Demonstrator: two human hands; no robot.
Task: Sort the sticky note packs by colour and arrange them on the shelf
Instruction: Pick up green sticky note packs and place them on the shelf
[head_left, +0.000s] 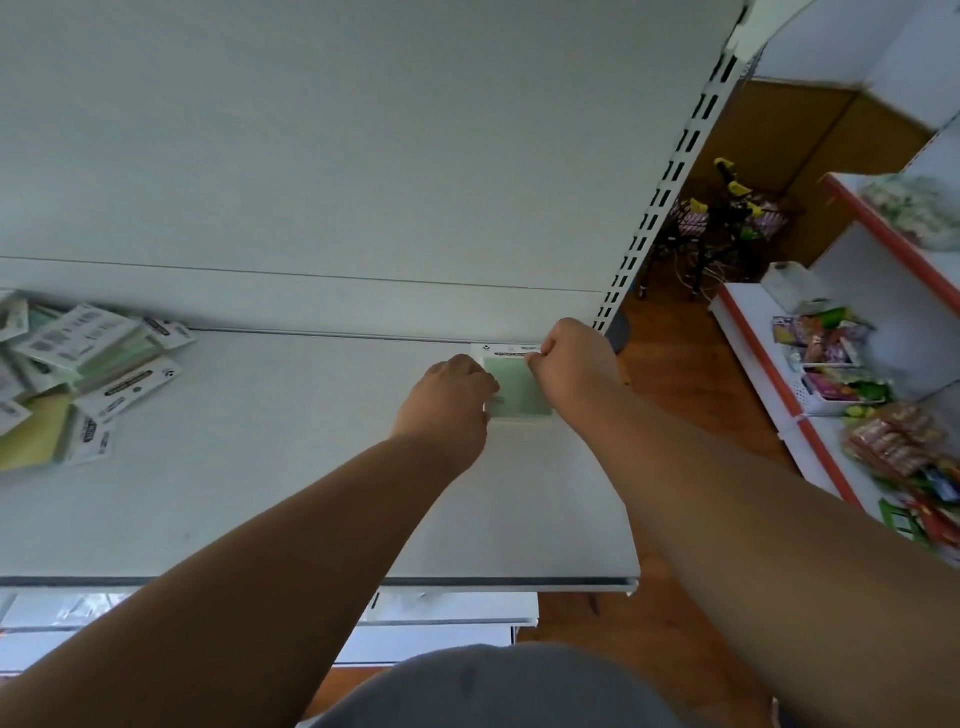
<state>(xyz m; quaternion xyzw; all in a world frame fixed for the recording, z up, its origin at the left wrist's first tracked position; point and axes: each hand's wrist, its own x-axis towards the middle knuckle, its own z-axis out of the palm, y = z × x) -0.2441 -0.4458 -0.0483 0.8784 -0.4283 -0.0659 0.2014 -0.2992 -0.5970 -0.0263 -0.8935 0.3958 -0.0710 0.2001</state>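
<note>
At the shelf's back right corner both hands, left hand and right hand, had fingers pinched on one green pack, so barely started, with the mixed pile far left unsorted.

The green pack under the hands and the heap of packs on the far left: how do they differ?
The green pack lies alone and flat at the shelf's back right corner, square to the back wall; the heap is a jumble of tilted, overlapping packs. The green pack is touched by the left hand and right hand; the heap is untouched. The heap mixes green and yellow. Both have white header cards.
</note>
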